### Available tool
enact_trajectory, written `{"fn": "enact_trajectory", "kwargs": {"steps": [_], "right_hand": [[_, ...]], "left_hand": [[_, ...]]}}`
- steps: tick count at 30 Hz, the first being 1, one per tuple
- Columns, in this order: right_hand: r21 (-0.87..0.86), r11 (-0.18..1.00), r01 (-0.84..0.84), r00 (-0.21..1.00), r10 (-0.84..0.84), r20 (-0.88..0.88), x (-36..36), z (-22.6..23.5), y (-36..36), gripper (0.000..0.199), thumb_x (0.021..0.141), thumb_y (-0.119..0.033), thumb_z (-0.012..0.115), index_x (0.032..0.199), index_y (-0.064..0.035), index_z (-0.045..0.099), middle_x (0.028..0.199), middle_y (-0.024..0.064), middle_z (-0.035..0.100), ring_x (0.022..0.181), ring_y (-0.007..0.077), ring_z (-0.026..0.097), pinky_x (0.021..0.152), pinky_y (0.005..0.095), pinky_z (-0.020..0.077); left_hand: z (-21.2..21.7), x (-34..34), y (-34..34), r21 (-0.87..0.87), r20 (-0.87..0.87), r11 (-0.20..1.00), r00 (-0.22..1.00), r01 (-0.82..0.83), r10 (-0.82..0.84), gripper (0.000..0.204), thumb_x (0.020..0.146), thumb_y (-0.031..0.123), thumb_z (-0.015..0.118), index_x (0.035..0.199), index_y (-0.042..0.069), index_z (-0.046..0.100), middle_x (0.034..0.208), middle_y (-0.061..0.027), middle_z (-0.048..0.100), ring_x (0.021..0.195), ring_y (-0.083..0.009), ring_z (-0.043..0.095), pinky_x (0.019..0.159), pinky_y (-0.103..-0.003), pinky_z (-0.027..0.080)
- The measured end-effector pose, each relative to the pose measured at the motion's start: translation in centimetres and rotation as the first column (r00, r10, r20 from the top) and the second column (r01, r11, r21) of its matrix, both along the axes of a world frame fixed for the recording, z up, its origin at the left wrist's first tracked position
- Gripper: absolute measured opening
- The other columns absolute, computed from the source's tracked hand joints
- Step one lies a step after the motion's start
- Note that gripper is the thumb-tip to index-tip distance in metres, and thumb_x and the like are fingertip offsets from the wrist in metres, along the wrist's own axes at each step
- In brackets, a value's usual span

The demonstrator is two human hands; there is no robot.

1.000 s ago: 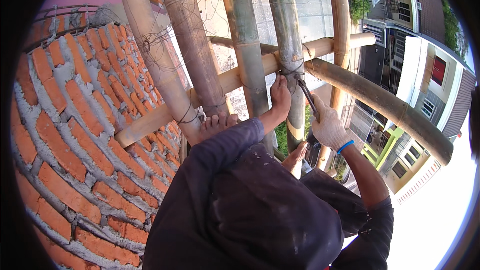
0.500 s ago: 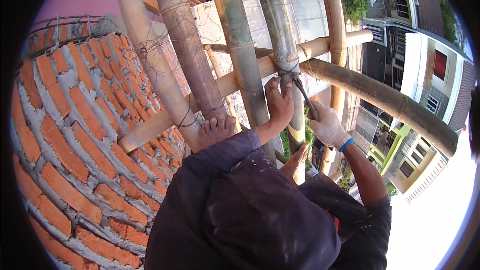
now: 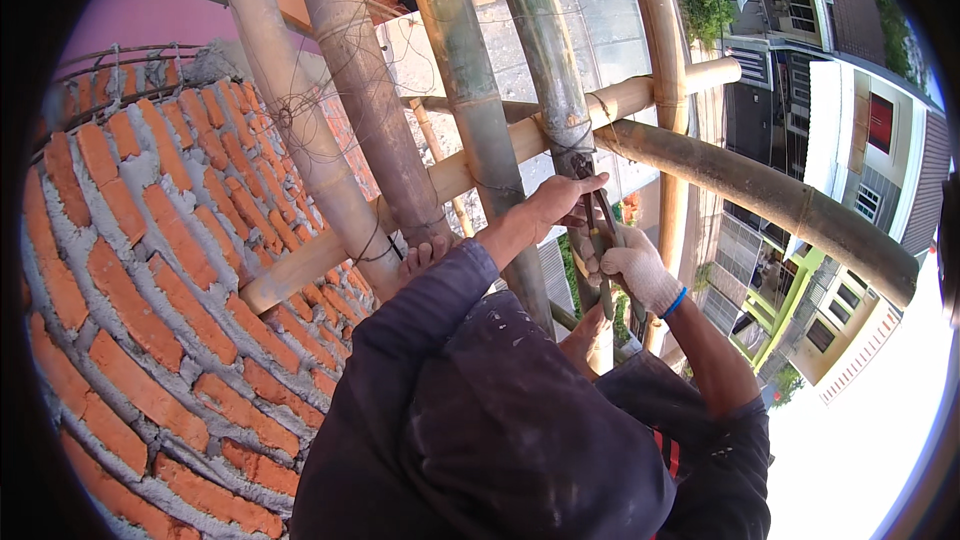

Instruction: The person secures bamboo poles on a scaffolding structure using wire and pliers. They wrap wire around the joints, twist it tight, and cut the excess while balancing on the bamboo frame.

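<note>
A pair of long-handled pincers [image 3: 602, 232] lies along a greenish bamboo pole [image 3: 541, 30], its jaws by the wire tie [image 3: 572, 143] where this pole crosses a horizontal bamboo [image 3: 457, 177]. Bare, my left hand [image 3: 560, 202] is closed around the tool's upper part, thumb across it; some of its fingers are hidden. My right hand [image 3: 640, 268], in a pale knitted glove with a blue band at the wrist, is closed on the handles lower down. Both handle ends show beneath it, slightly apart.
Several upright poles stand alongside, one tangled with loose thin wire [image 3: 300, 105]. A thick dark bamboo [image 3: 770, 185] slants off to the right. Left is a rough brick wall [image 3: 150, 310]. My bare foot [image 3: 425, 255] rests at the horizontal bamboo; houses [image 3: 830, 300] lie far below.
My left hand has left the pole by the tie and closed on the pincers. My right hand has shifted slightly down, and the handles now show spread apart.
</note>
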State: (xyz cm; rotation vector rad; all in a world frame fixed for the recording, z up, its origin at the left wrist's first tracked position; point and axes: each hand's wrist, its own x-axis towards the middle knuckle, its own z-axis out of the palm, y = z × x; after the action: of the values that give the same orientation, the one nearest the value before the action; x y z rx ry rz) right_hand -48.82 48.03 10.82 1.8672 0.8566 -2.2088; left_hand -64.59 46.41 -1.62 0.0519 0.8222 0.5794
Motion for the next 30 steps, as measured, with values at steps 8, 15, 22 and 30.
{"fn": "enact_trajectory", "kwargs": {"steps": [8,15,22,30], "right_hand": [[-0.391,0.863,0.320,0.895,-0.411,-0.172,-2.3,2.5,2.1,0.051,0.077,-0.006,0.058,0.126,0.0055,0.053,0.100,0.0129,0.065,0.084,0.0248,0.066,0.077,0.0396,0.0568],[-0.024,0.242,-0.970,0.136,0.620,0.772,-6.7,8.7,0.4,0.092,0.082,-0.041,0.077,0.145,0.0102,0.034,0.102,0.0314,0.066,0.092,0.0479,0.069,0.080,0.0518,0.0563],[-0.024,0.606,-0.795,0.436,0.598,0.673,-5.2,8.1,0.1,0.058,0.084,-0.026,0.068,0.133,0.0009,0.050,0.098,0.0228,0.069,0.092,0.0376,0.071,0.079,0.0474,0.0547],[0.278,0.742,-0.610,0.716,0.365,0.595,-0.5,3.7,-2.6,0.029,0.083,-0.013,0.063,0.109,0.0001,0.058,0.085,0.0098,0.065,0.073,0.0173,0.062,0.070,0.0357,0.0521]], "left_hand": [[2.0,3.0,1.4,-0.404,0.360,0.788,0.711,-0.464,0.603,0.032,0.096,0.034,0.071,0.086,0.015,0.048,0.070,0.0026,0.051,0.067,-0.0127,0.059,0.068,-0.034,0.056],[3.8,4.9,3.5,-0.513,0.029,0.684,0.785,-0.520,0.618,0.022,0.093,0.020,0.064,0.083,0.011,0.046,0.068,0.0028,0.044,0.052,-0.0119,0.048,0.055,-0.034,0.049],[4.3,5.4,4.2,-0.409,-0.297,0.804,0.896,-0.432,0.330,0.021,0.095,0.019,0.064,0.087,0.000,0.059,0.070,-0.0115,0.062,0.050,-0.0189,0.055,0.049,-0.037,0.048],[4.0,5.0,-1.5,-0.141,-0.260,0.941,0.928,-0.308,0.265,0.032,0.093,0.031,0.072,0.105,0.001,0.069,0.092,-0.0050,0.064,0.084,-0.0176,0.066,0.079,-0.032,0.054]]}}
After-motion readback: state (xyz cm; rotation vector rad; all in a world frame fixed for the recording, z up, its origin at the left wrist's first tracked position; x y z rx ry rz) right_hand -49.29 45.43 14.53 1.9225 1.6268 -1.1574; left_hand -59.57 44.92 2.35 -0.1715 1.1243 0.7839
